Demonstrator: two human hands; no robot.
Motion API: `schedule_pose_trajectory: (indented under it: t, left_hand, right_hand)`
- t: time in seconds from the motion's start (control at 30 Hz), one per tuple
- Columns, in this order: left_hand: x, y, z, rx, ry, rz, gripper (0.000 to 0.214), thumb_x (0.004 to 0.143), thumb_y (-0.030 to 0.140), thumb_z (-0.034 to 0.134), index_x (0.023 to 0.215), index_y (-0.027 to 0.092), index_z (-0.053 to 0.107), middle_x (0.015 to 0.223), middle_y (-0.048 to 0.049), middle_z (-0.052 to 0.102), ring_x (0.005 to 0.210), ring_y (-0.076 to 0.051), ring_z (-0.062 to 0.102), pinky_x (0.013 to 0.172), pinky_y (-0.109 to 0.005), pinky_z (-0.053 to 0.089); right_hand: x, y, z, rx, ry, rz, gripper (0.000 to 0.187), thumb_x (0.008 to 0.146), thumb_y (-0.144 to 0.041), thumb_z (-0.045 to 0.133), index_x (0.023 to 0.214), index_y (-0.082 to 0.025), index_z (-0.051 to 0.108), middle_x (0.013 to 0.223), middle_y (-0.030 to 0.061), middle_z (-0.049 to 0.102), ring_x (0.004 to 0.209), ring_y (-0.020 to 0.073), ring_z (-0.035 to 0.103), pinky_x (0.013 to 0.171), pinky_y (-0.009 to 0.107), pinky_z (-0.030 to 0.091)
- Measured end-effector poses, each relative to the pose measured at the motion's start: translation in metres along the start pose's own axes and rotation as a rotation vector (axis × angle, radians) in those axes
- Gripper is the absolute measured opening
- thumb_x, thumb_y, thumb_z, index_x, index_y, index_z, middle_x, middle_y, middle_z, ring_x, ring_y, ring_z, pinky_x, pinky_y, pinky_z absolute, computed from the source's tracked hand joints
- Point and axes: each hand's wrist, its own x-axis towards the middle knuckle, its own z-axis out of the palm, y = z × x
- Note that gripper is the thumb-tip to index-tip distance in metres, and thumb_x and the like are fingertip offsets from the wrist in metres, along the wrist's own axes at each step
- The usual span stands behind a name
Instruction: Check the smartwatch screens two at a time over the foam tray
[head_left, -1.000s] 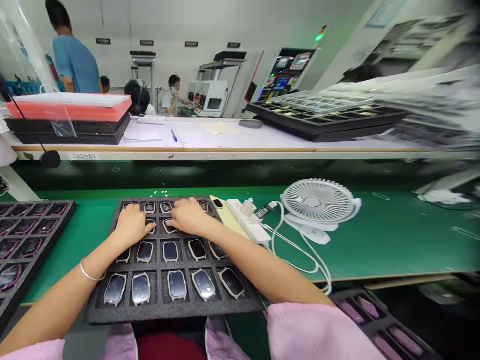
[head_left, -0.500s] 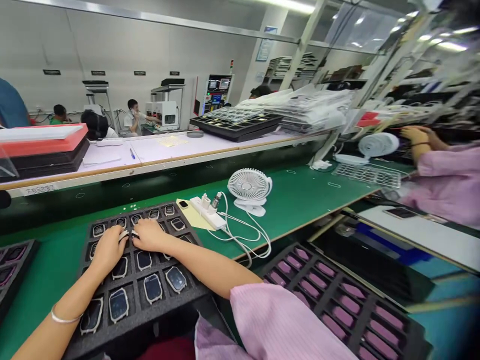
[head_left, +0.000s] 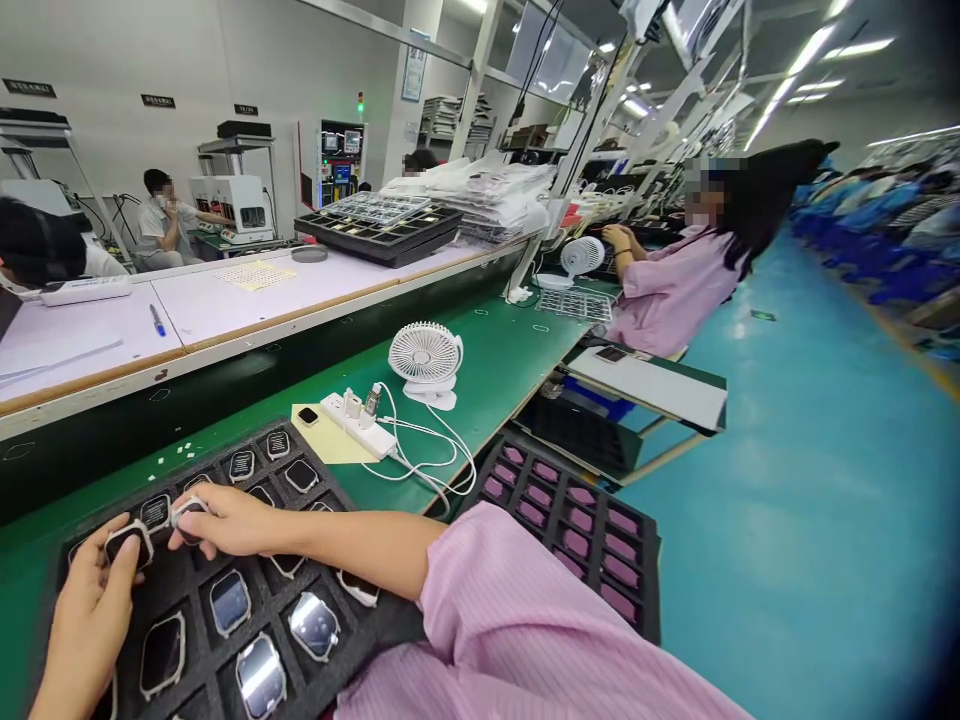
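Note:
A black foam tray (head_left: 191, 585) with several watch cases in its pockets lies on the green bench at the lower left. My left hand (head_left: 86, 620) rests on the tray, thumb and fingers closed on a watch case (head_left: 126, 541). My right hand (head_left: 221, 522) lies beside it, its fingers pinching another watch case (head_left: 187, 510) over the tray's upper rows. A pink sleeve covers my right upper arm.
A white power strip (head_left: 358, 424) with trailing cables and a small white fan (head_left: 425, 357) stand right of the tray. A second black tray (head_left: 574, 520) with pink parts sits low to the right. A person in pink works further along the bench.
The view has swung to the right, so the tray now sits at the lower left. Both hands stay on the tray's upper rows and each now pinches a watch case.

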Motion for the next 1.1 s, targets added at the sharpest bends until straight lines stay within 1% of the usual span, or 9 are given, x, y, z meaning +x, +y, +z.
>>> schedule_pose_trajectory:
  t: [0.13, 0.3, 0.37, 0.47, 0.53, 0.6, 0.7, 0.87, 1.1]
  left_hand:
    - [0.009, 0.036, -0.003, -0.271, -0.112, -0.136, 0.073, 0.061, 0.055, 0.081, 0.121, 0.022, 0.057, 0.078, 0.0022, 0.059, 0.066, -0.016, 0.054, 0.057, -0.027, 0.048]
    - [0.014, 0.068, 0.010, -0.363, -0.111, -0.064, 0.035, 0.077, 0.041, 0.078, 0.107, 0.035, 0.062, 0.067, 0.0074, 0.044, 0.057, -0.008, 0.039, 0.049, -0.019, 0.036]
    - [0.013, 0.063, 0.016, -0.320, -0.118, -0.041, 0.042, 0.077, 0.044, 0.076, 0.115, 0.037, 0.060, 0.073, 0.0063, 0.050, 0.061, -0.012, 0.045, 0.052, -0.023, 0.040]
    - [0.006, 0.046, 0.021, -0.174, -0.076, 0.004, 0.057, 0.077, 0.047, 0.070, 0.129, 0.029, 0.055, 0.097, 0.0003, 0.063, 0.083, -0.020, 0.059, 0.075, -0.032, 0.052]
    - [0.002, 0.036, 0.023, -0.077, -0.006, 0.087, 0.057, 0.079, 0.048, 0.066, 0.129, 0.023, 0.055, 0.112, -0.0052, 0.064, 0.102, -0.025, 0.061, 0.093, -0.038, 0.050]
    - [-0.001, 0.030, 0.025, -0.070, 0.037, 0.148, 0.054, 0.081, 0.045, 0.064, 0.128, 0.021, 0.053, 0.119, -0.0081, 0.063, 0.108, -0.025, 0.060, 0.099, -0.039, 0.047]
    - [-0.004, 0.025, 0.028, -0.139, 0.075, 0.181, 0.046, 0.084, 0.038, 0.061, 0.124, 0.018, 0.051, 0.113, -0.0089, 0.062, 0.101, -0.021, 0.061, 0.093, -0.035, 0.049]
    - [-0.014, 0.030, 0.027, -0.136, 0.028, 0.134, 0.038, 0.085, 0.034, 0.060, 0.118, 0.019, 0.054, 0.092, -0.0027, 0.062, 0.066, -0.013, 0.053, 0.057, -0.024, 0.044]
    - [-0.020, 0.032, 0.023, -0.174, 0.000, 0.155, 0.038, 0.085, 0.032, 0.060, 0.120, 0.018, 0.054, 0.092, -0.0025, 0.062, 0.063, -0.011, 0.052, 0.055, -0.022, 0.043]
  right_hand:
    - [0.003, 0.002, 0.003, 0.511, -0.104, 0.164, 0.020, 0.105, -0.005, 0.043, 0.109, -0.019, 0.057, 0.091, -0.0035, 0.059, 0.054, 0.0046, 0.061, 0.056, 0.015, 0.044]
    - [0.004, 0.010, -0.006, 0.786, -0.141, 0.126, 0.032, 0.099, 0.002, 0.053, 0.122, -0.019, 0.059, 0.089, -0.0027, 0.059, 0.068, 0.0086, 0.070, 0.075, 0.020, 0.055]
    - [0.002, 0.012, -0.011, 0.808, -0.131, 0.095, 0.038, 0.096, 0.003, 0.058, 0.126, -0.019, 0.059, 0.092, -0.0021, 0.061, 0.067, 0.0098, 0.070, 0.071, 0.021, 0.057]
    - [-0.006, 0.012, -0.014, 0.780, -0.105, 0.066, 0.037, 0.091, -0.004, 0.068, 0.125, -0.017, 0.060, 0.092, -0.0012, 0.063, 0.063, 0.0115, 0.069, 0.060, 0.021, 0.056]
    - [-0.012, 0.010, -0.014, 0.807, -0.071, 0.055, 0.043, 0.085, -0.013, 0.078, 0.124, -0.017, 0.060, 0.090, -0.0011, 0.064, 0.065, 0.0125, 0.069, 0.061, 0.021, 0.057]
    - [-0.016, 0.008, -0.015, 0.853, -0.076, 0.056, 0.055, 0.080, -0.025, 0.086, 0.127, -0.017, 0.058, 0.091, 0.0000, 0.066, 0.073, 0.0139, 0.071, 0.066, 0.021, 0.057]
    - [-0.019, 0.005, -0.017, 0.877, -0.099, 0.069, 0.057, 0.080, -0.029, 0.087, 0.129, -0.019, 0.059, 0.093, 0.0007, 0.067, 0.078, 0.0134, 0.070, 0.071, 0.022, 0.055]
    - [-0.024, 0.003, -0.015, 0.878, -0.105, 0.092, 0.048, 0.084, -0.030, 0.086, 0.127, -0.023, 0.067, 0.097, 0.0017, 0.064, 0.074, 0.0120, 0.063, 0.068, 0.023, 0.051]
    - [-0.025, 0.000, -0.015, 0.887, -0.083, 0.077, 0.045, 0.083, -0.032, 0.087, 0.123, -0.026, 0.070, 0.101, 0.0019, 0.063, 0.074, 0.0117, 0.060, 0.069, 0.024, 0.049]
